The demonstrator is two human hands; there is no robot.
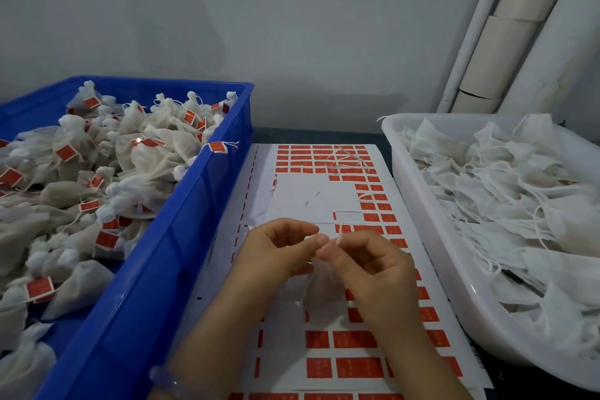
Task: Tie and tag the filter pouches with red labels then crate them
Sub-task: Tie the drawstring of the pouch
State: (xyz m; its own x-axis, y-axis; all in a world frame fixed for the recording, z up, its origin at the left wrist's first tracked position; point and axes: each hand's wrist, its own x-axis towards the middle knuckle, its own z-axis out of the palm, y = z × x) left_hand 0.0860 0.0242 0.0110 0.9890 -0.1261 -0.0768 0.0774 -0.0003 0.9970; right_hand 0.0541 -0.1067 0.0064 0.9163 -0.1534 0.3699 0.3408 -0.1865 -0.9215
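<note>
Fingertips of our left hand (279,247) and right hand (367,266) pinch together the drawstring (307,238) of one filter pouch (319,289), held over the sheet of red labels (308,195) (handy for tagging, we think), between the blue crate (146,286) of tagged pouches and the white tray (431,237) of untied ones.

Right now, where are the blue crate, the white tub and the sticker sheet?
Blue crate (162,253): head view, its right wall.
White tub (438,237): head view, its left wall.
Sticker sheet (311,198): head view, its peeled bare patch.
</note>
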